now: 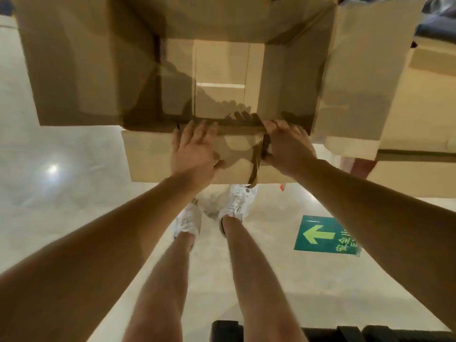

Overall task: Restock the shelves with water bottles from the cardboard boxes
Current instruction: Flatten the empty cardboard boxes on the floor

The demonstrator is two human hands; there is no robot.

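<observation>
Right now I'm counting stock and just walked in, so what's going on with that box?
A person stands over an open cardboard box that looks empty, no bottles visible. The left hand rests flat on the near flap; the right hand grips a strip of brown tape at that flap's edge.

warm dim light | glare on floor (52, 169) | soft blur | wide-angle edge stretch
</observation>
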